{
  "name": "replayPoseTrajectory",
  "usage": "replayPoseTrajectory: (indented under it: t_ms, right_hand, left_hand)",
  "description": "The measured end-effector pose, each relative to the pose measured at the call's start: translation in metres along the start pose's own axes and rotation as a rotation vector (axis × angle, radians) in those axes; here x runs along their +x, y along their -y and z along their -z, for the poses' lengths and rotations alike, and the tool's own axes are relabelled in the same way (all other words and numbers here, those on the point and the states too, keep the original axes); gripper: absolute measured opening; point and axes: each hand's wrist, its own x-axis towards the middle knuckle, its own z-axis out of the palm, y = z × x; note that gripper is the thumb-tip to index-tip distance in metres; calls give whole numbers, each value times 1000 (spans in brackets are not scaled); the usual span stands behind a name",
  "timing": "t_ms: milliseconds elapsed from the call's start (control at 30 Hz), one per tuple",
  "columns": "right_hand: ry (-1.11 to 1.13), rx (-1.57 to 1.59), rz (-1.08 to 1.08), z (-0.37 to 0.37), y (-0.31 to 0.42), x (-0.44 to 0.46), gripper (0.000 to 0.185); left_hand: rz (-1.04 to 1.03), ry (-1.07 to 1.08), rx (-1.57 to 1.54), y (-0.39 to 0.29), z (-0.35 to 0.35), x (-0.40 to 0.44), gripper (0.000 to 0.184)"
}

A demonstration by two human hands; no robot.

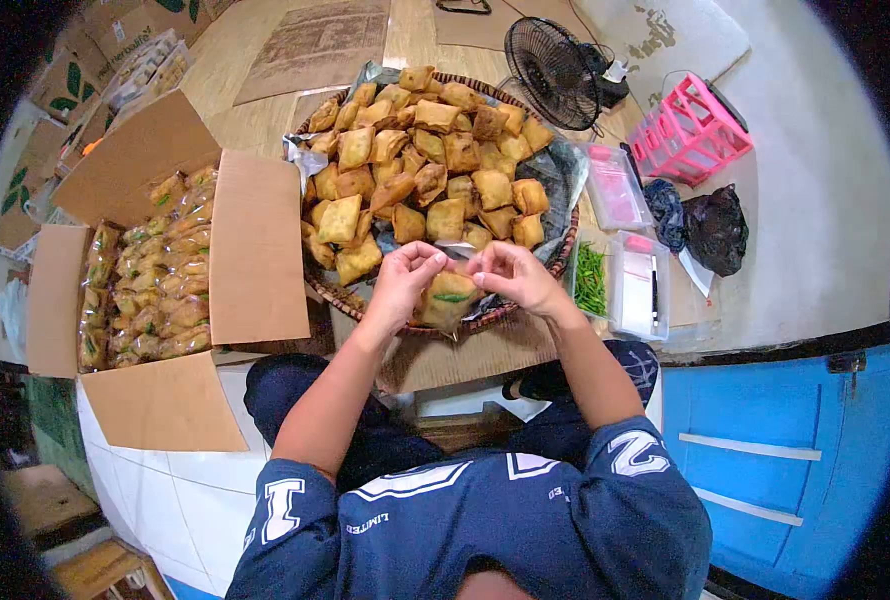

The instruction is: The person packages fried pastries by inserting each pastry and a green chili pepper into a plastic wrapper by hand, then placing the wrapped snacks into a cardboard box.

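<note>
Between my hands hangs a clear plastic bag (443, 312) with a golden fried pastry and a green chili inside. My left hand (405, 282) pinches the bag's upper left edge, and my right hand (517, 279) pinches its upper right edge. Just beyond them, a wide woven basket (571, 235) lined with dark plastic holds a heap of fried pastries (425, 150). The bag hangs over the basket's near rim. Green chilies (590, 280) lie in a clear container to the right of my right hand.
At left stands an open cardboard box (260, 250) filled with bagged pastries (165, 270). On the right are clear plastic boxes (637, 285), black plastic bags (717, 230) and a pink basket (690, 130). A black fan (553, 72) stands behind the basket.
</note>
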Motion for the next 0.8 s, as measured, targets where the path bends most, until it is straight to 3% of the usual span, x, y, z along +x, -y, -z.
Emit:
replayPoseTrajectory:
  t_ms: [100,200,300,367,433,500,567,633,700,800]
  right_hand:
    - [-129,130,-34,-8,14,11,20]
    - [-41,100,-66,-5,9,20,24]
    - [35,85,-132,-1,8,23,24]
    - [-76,460,-263,-2,14,21,23]
    - [-130,541,-269,-4,13,19,19]
    - [124,483,-357,-3,8,17,17]
    - [140,441,-356,-9,14,16,17]
    - [190,336,-205,-8,10,16,16]
    - [146,357,-128,-3,5,17,13]
    - [-301,465,-56,16,41,-12,10]
  left_hand:
    - [-58,39,198,6,-2,-3,10]
    - [-84,113,552,14,-4,-3,9]
    - [-29,110,520,5,-8,-7,10]
    - [-79,108,557,9,-5,-4,13]
    - [-92,95,491,10,-5,-5,15]
    - [-111,80,538,9,-7,-5,16]
    - [-129,63,584,1,-11,-8,17]
    - [-189,61,732,-9,-14,-12,19]
    - [-227,69,626,-7,-11,-7,19]
    - [-377,-217,463,-12,4,2,19]
